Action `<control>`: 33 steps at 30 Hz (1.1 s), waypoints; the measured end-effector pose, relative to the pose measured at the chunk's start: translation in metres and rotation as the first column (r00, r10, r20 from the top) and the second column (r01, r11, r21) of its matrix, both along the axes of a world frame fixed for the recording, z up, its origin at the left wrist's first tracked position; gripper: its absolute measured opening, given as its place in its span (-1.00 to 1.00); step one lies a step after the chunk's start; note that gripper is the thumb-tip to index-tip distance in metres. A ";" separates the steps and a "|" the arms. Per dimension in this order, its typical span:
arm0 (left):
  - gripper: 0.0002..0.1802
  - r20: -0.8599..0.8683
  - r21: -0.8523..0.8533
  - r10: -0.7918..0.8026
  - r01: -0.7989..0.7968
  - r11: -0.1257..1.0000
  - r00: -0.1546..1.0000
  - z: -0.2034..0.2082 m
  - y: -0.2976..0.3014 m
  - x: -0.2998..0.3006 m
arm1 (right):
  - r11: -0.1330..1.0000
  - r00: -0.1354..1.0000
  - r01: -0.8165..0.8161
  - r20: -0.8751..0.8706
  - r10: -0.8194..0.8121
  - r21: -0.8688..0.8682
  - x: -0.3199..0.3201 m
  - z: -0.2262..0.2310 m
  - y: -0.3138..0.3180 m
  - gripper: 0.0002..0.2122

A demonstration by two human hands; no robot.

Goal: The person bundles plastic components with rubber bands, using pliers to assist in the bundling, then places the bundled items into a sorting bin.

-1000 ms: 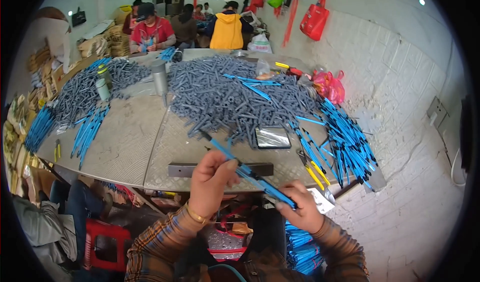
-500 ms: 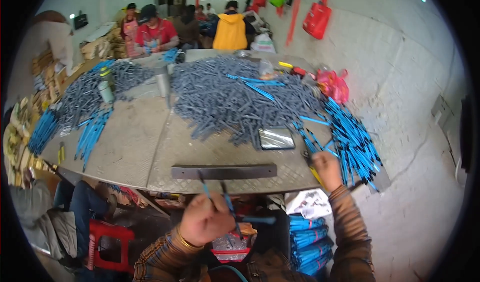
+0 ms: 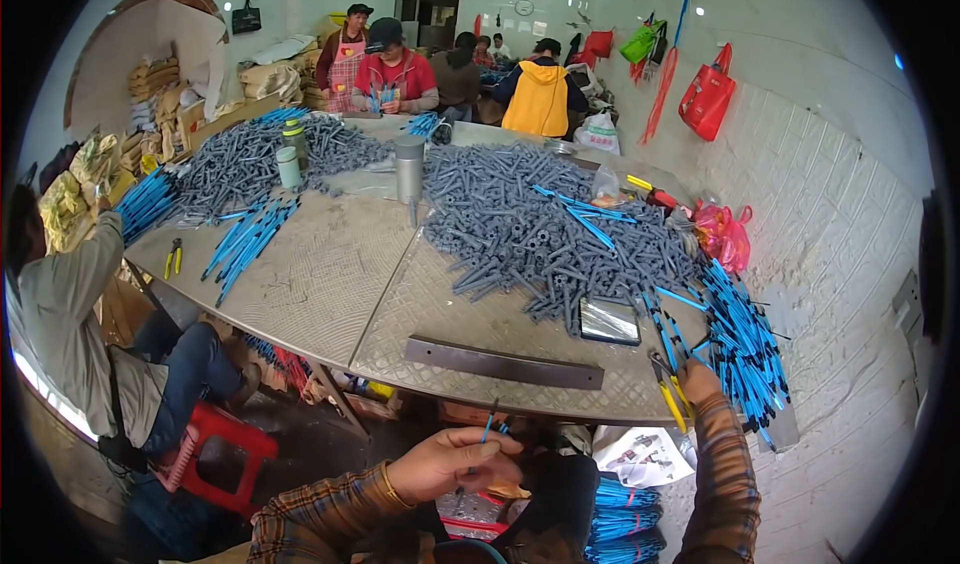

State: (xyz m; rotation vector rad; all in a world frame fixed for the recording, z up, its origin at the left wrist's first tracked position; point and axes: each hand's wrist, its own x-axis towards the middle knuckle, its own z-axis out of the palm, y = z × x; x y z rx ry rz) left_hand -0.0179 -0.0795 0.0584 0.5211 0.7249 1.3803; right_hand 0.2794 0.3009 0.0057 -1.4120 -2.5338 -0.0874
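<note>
My left hand (image 3: 450, 464), in front of the table's near edge, is closed on thin blue rods (image 3: 487, 428) with dark ends. How many it holds is hard to see. At the table's right edge, my right hand (image 3: 702, 384) reaches to several blue rods (image 3: 660, 326) lying loose. Its fingers are curled in, and whatever they hold is hidden. Pliers with yellow handles (image 3: 672, 404) lie just left of that hand. Beyond it spreads a large pile of blue rods with black ends (image 3: 742, 334).
A heap of grey plastic tubes (image 3: 540, 224) covers the table's middle, with a phone (image 3: 610, 321) at its near side. A dark flat bar (image 3: 505, 363) lies along the front edge. A steel tumbler (image 3: 409, 169) stands farther back. On the left, a co-worker (image 3: 90, 304) sits by a red stool (image 3: 225, 454).
The whole view has swung, so the table sits farther right and lower. The rods in my left hand, earlier spread apart, are now closer together. My right hand stays by the loose rods.
</note>
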 end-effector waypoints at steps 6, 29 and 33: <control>-0.67 -0.092 0.078 -0.080 0.087 0.993 0.993 -0.019 0.005 -0.017 | 0.950 0.922 0.198 -0.376 -0.096 0.242 0.013 0.028 -0.007 -0.83; -0.84 0.209 0.289 0.480 -0.522 0.802 0.852 0.034 0.065 0.034 | 0.549 0.618 -0.723 -0.748 0.242 -0.420 -0.038 0.032 -0.196 -0.81; -0.88 0.431 0.334 0.143 -0.305 0.892 0.891 0.025 0.035 0.028 | 0.995 0.961 -0.090 -0.259 0.097 0.036 -0.002 0.035 -0.093 -0.79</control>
